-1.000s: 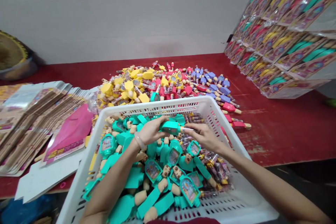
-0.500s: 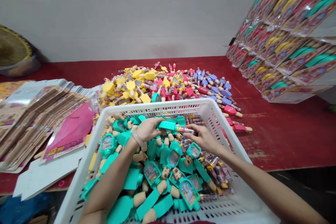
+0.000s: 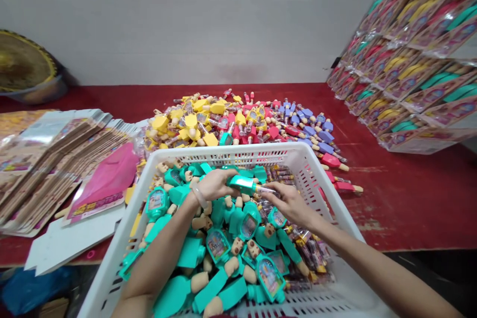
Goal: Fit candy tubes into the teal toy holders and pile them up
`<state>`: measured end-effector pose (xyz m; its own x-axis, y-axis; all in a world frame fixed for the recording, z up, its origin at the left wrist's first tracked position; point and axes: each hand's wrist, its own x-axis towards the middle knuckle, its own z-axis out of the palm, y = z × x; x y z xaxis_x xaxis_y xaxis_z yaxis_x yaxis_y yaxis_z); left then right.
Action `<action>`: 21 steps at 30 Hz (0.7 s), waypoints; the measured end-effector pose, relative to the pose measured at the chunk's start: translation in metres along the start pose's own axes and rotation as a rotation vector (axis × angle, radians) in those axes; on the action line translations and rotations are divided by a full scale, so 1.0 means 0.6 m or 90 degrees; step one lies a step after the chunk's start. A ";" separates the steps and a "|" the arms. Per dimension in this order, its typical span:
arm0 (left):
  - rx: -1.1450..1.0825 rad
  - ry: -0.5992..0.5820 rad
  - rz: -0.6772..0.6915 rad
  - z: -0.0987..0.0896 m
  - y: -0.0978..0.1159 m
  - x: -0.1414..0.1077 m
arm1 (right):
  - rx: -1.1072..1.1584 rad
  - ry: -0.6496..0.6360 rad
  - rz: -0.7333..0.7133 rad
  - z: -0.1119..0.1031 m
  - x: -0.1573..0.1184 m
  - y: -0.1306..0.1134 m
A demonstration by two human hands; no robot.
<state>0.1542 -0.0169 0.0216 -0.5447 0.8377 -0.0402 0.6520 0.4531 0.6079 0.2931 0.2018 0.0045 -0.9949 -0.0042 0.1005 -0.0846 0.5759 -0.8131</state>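
Head view: your left hand [image 3: 216,185] partly hides the glossy teal toy [image 3: 243,185] it grips above the slotted white basket [image 3: 223,151], cut off below. Your right hand [image 3: 289,202] pinches the clear cylindrical tube [image 3: 263,190] at the toy's end.

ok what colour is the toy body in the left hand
The toy body in the left hand is teal green, clearest in the head view.

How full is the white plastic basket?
The basket is partly full: turquoise popsicle-shaped toys heap over the left and middle, clear tubes lie at right, but bare plastic shows at near right.
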 end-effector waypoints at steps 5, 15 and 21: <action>0.174 0.098 0.069 0.005 0.020 0.007 | 0.364 -0.183 0.331 0.030 0.002 0.022; 0.043 0.024 0.054 0.008 0.002 0.002 | 0.036 0.009 0.016 0.014 -0.005 -0.015; 0.058 0.063 0.079 0.028 -0.003 0.010 | 0.452 -0.169 0.335 0.025 0.011 0.014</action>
<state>0.1586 -0.0074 0.0073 -0.5035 0.8568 0.1110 0.7596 0.3778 0.5295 0.2853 0.1946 -0.0103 -0.8871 -0.1214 -0.4453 0.4558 -0.0792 -0.8865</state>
